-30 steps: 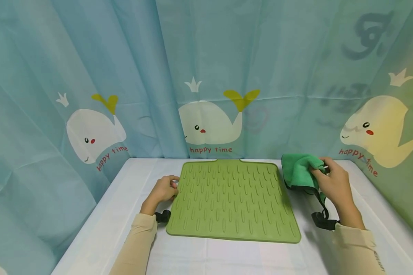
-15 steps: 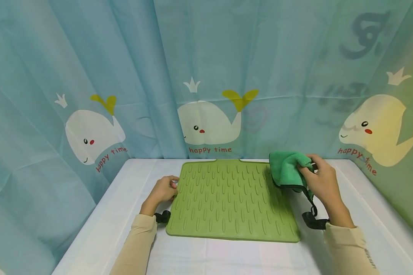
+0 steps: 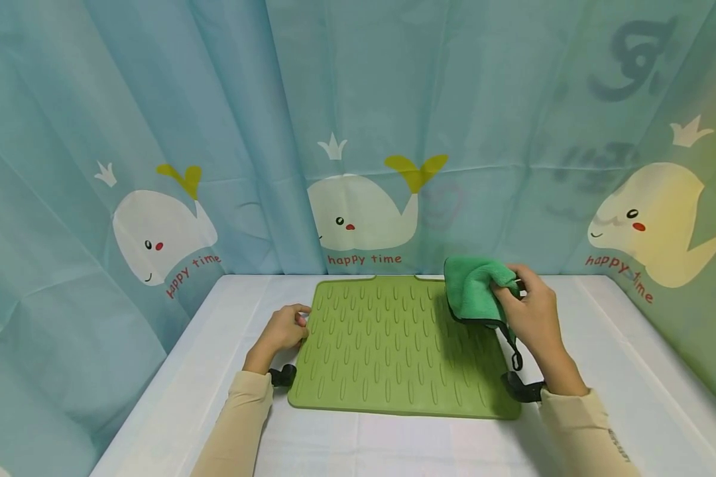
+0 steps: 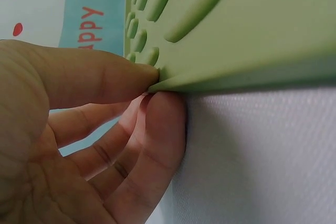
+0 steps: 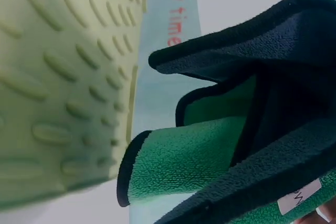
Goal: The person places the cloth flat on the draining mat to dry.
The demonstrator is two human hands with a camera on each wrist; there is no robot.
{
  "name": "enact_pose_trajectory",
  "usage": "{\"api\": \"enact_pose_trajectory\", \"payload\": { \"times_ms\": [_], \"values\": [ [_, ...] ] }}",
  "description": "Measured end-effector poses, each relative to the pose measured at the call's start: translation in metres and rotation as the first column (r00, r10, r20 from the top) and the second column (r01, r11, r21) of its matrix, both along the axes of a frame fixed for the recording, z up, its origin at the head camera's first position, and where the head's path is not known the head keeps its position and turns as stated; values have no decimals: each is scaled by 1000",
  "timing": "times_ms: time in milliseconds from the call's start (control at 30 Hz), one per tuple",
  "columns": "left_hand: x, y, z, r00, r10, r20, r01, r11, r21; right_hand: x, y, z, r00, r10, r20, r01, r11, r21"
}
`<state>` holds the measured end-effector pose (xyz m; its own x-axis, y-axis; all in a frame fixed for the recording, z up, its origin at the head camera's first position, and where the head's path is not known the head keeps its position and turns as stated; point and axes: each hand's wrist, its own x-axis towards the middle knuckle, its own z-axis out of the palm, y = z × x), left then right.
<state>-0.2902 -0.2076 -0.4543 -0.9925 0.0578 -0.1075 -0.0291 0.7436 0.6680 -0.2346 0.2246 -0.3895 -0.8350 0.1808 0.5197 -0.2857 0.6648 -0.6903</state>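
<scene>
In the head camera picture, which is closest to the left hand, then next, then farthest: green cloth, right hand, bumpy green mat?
1. Bumpy green mat: nearest; the left hand pinches its left edge.
2. Green cloth: next, toward the mat's far right corner.
3. Right hand: farthest, holding the cloth's right side.

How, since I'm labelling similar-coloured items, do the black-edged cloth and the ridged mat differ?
The black-edged cloth is bluish green; the ridged mat is yellowish green, without black trim. The cloth looks fuzzy; the mat has raised oblong ridges. The cloth is bunched in the right hand, above the mat; the mat lies spread on the table. Both are green and held: the left hand pinches the mat's edge.
</scene>
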Motion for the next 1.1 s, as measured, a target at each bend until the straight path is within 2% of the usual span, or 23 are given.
{"api": "enact_pose_trajectory", "payload": {
  "times_ms": [300, 533, 667, 967, 1100],
  "values": [
    [0, -1, 0, 1000, 0, -4, 0, 1000, -7, 4, -22, -4, 996, 85, -7, -85, 995, -60],
    [1, 0, -2, 1000, 7, 2, -7, 1000, 4, 4, -40, -7, 986, 166, -34, -169, 979, -112],
    [2, 0, -4, 1000, 1, 7, -1, 1000, 7, 3, -48, -11, 982, 184, -41, -188, 973, -137],
    [1, 1, -1, 1000, 2, -1, -2, 1000, 13, -18, -74, -3, 980, 190, -58, -196, 974, -110],
    [1, 0, 0, 1000, 1, -4, -1, 1000, 1, -28, -85, 0, 975, 212, -68, -220, 965, -142]
  ]
}}
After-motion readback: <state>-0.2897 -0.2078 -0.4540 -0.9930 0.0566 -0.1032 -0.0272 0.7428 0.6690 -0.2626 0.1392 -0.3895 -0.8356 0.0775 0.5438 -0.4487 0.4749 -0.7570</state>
